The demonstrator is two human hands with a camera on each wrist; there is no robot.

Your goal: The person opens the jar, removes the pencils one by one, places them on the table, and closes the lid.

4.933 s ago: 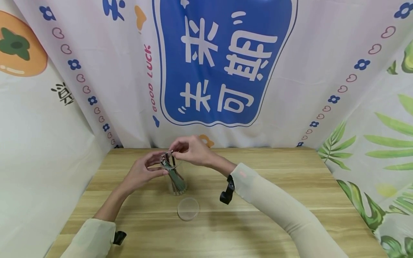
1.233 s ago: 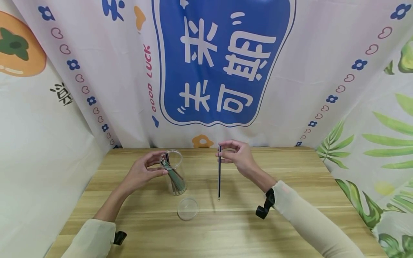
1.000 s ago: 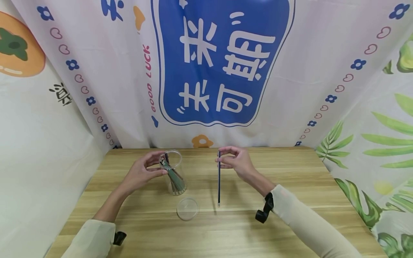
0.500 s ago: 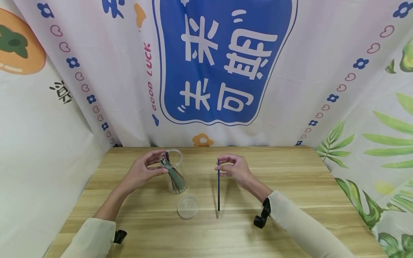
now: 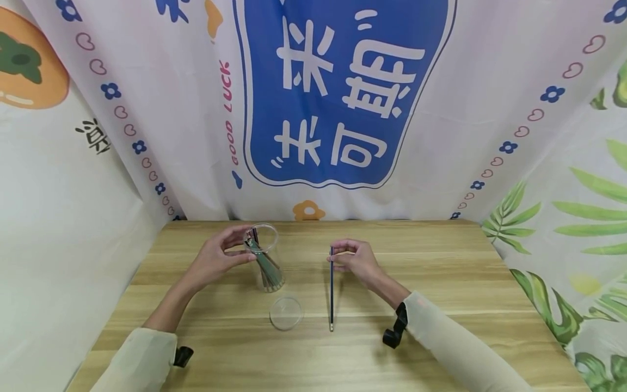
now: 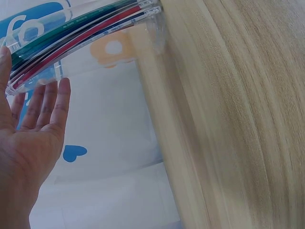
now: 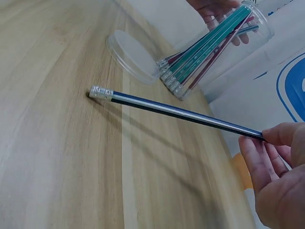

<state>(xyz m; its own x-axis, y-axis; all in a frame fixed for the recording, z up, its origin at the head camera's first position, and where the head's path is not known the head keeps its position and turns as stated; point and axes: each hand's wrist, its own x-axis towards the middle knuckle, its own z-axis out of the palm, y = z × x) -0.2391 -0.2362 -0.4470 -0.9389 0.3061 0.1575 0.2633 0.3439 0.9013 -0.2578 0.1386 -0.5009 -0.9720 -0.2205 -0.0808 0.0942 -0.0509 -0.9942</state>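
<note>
My left hand holds a clear plastic jar near its rim, thumb on one side and fingers on the other. Inside lean several green, red and dark pencils, their eraser ends at the jar's bottom. My right hand pinches the upper end of a dark blue, silver-striped pencil between thumb and fingers. That pencil stands nearly upright in the head view, its metal ferrule and eraser down right at the tabletop. In front of the jar lies a round clear lid.
The wood-grain table ends at a printed cloth hanging behind it. More printed cloth hangs at the left and right sides. A black camera strap sits on the right wrist, another on the left.
My right hand, earlier at the jar's mouth, has drawn out the blue pencil, carried it right and lowered it toward the table. My left hand has kept its hold on the jar.
</note>
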